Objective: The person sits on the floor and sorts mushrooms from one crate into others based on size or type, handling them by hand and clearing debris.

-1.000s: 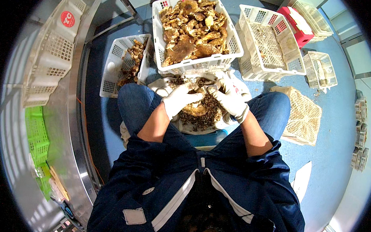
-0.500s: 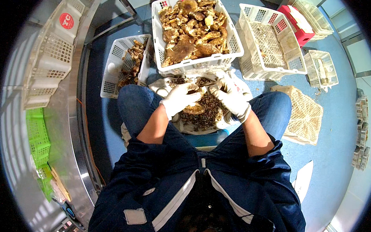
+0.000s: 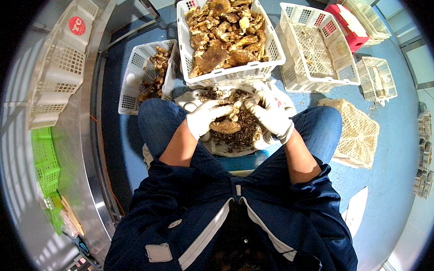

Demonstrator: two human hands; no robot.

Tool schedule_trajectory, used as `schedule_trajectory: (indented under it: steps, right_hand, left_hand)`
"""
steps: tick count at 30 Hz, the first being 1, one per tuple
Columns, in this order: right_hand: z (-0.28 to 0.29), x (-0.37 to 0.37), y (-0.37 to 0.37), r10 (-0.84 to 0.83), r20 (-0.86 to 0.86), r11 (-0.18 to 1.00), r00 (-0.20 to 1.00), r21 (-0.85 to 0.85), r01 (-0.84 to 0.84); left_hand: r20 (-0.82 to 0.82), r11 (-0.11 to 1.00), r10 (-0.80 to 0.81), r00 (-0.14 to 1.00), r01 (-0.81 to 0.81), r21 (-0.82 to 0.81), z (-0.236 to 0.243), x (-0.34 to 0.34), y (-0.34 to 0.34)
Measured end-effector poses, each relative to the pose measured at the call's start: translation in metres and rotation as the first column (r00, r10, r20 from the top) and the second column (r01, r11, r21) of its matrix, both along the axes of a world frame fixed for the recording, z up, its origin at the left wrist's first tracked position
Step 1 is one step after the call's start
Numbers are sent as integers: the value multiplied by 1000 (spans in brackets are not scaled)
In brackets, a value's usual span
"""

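My left hand (image 3: 204, 119), in a white glove, is closed around a brown mushroom (image 3: 226, 126). The mushroom's broad cap hangs low and its pale stem points up toward my other hand. My right hand (image 3: 270, 114), gloved too, has its fingers curled together beside the stem; whatever it grips is hidden. Below both hands, between my knees, dark crumbly trimmings (image 3: 238, 141) lie heaped on a white sheet. Just beyond stands a white crate (image 3: 243, 69) piled high with large brown mushrooms (image 3: 225, 38).
Left of it, a smaller white basket (image 3: 127, 92) holds brown pieces. On the right are a white crate (image 3: 319, 81) with bits on its bottom, a small basket (image 3: 388, 86) and an upturned crate (image 3: 355, 135). A metal counter (image 3: 75, 154) with green baskets (image 3: 46, 165) runs along my left.
The mushroom has turned in my left hand, so its stem now shows upright above the cap. My right hand has shifted only slightly.
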State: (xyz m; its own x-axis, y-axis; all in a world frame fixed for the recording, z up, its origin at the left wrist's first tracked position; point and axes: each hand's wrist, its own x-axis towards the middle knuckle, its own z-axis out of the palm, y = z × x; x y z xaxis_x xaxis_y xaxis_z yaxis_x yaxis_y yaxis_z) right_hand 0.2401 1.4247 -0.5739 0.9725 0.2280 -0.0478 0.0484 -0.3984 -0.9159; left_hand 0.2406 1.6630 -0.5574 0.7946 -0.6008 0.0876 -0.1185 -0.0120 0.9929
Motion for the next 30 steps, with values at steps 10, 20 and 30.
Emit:
schedule_trajectory:
  steps: [10, 20, 30]
  right_hand:
    - [-16, 1, -8, -7, -34, 950, 999, 312, 17]
    - [17, -4, -8, 32, -101, 900, 994, 436, 15]
    - [6, 0, -12, 26, -19, 962, 999, 272, -20]
  left_hand:
    - [519, 960, -168, 838, 19, 280, -9, 15, 10]
    - [-2, 965, -80, 997, 77, -251, -44, 1, 14]
    - [-152, 990, -78, 985, 58, -129, 9, 1, 0]
